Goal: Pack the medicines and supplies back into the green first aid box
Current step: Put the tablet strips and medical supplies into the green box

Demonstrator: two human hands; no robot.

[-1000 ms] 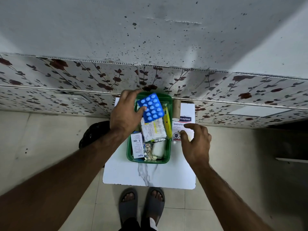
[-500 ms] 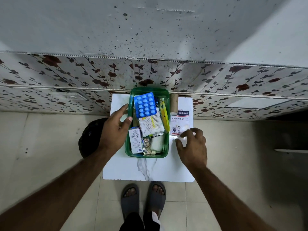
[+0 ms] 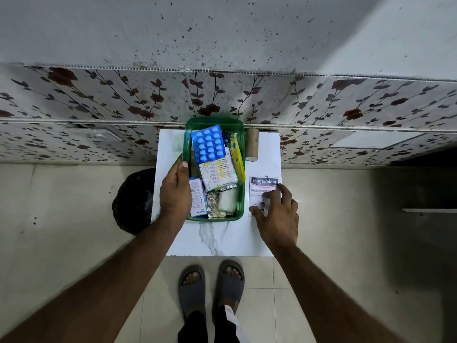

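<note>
there, box (image 3: 214,121) against table's (image 3: 217,243) back edge

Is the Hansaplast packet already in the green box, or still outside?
Outside. The Hansaplast packet lies flat on the white table, right of the green box.

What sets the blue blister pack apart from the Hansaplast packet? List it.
The blue blister pack lies inside the green box; the Hansaplast packet lies on the white table beside it. The pack is blue with raised tablets; the packet is flat, white and printed. The right hand touches only the packet. Both are thin rectangles.
</note>
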